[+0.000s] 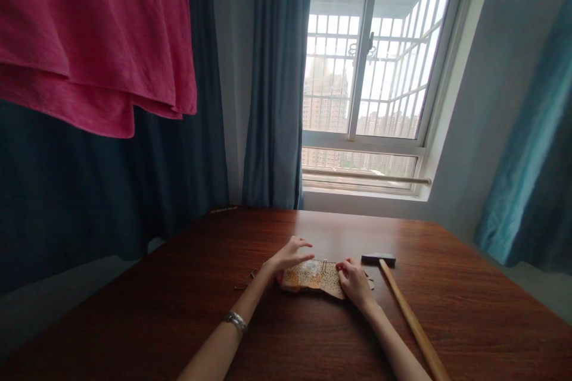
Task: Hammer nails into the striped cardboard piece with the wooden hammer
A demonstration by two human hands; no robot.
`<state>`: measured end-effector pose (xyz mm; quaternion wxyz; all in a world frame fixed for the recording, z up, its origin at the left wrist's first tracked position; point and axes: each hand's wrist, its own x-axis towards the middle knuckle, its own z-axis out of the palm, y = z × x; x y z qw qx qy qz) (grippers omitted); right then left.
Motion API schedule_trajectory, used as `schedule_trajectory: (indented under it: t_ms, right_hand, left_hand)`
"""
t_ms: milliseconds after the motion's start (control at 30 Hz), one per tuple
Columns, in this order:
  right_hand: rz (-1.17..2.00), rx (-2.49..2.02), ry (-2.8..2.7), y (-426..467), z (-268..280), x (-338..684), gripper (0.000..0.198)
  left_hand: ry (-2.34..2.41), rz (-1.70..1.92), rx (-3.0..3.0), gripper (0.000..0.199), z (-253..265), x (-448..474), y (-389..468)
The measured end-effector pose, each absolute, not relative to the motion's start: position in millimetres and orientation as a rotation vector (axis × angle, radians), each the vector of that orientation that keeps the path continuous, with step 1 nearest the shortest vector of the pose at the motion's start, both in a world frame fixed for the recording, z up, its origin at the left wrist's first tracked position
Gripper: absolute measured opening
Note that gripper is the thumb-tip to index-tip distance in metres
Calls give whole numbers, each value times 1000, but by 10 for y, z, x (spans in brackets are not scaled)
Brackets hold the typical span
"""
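Observation:
A flat, speckled tan board (pixel 308 277) with an uneven front edge lies on the table between my hands. Thin nail-like pieces (pixel 325 266) stand up from its upper middle part. My left hand (pixel 291 253) hovers over the board's left end, fingers apart and nothing visible in them. At the right end, my right hand (pixel 355 280) rests against the board with its fingers curled in; what they grip, if anything, is hidden. Several loose dark nails (pixel 251 277) lie left of the board, beside my left forearm.
Right of my right hand lies a hammer (pixel 409 312) with a dark head and a long wooden handle. The brown wooden table (pixel 179 303) reaches toward a barred window (pixel 361 71). A pink cloth (pixel 102 41) hangs at the upper left, in front of blue curtains (pixel 279 83).

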<state>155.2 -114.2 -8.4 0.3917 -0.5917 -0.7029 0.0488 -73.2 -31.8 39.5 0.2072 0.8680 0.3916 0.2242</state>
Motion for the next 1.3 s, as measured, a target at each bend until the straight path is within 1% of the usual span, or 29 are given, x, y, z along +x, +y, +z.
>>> schedule_trajectory:
  t_ms: [100, 167, 267, 367, 500, 567, 700, 933, 1300]
  right_hand:
    - [128, -1509, -1776, -1150, -74, 1549, 21]
    - [133, -1512, -1771, -1153, -68, 1548, 22]
    - [139, -1510, -1768, -1156, -68, 1550, 22]
    - [145, -1503, -1768, -1157, -75, 1553, 22]
    - [161, -1498, -1766, -1158, -89, 1555, 22]
    - [164, -1491, -1763, -1157, -97, 1555, 23]
    - [168, -1478, -1758, -1147, -123, 1563, 23]
    - [174, -1481, -1742, -1109, -193, 1582, 21]
    - [199, -1426, -1697, -1107, -186, 1585, 20]
  left_hand:
    - [1151, 867, 2258, 38, 482, -826, -238]
    - [1197, 968, 2144, 36, 514, -892, -221]
    - [1266, 1004, 2091, 35, 531, -1045, -221]
    - [1343, 861, 2153, 33, 547, -1316, -196]
    - [1447, 403, 2220, 27, 568, -1764, -137]
    - [1521, 304, 2229, 26, 557, -1928, -126]
    - [1594, 293, 2253, 24, 500, -2003, -179]
    - [1744, 223, 2290, 21, 464, -1741, -361]
    - [1834, 164, 2430, 15, 402, -1537, -399]
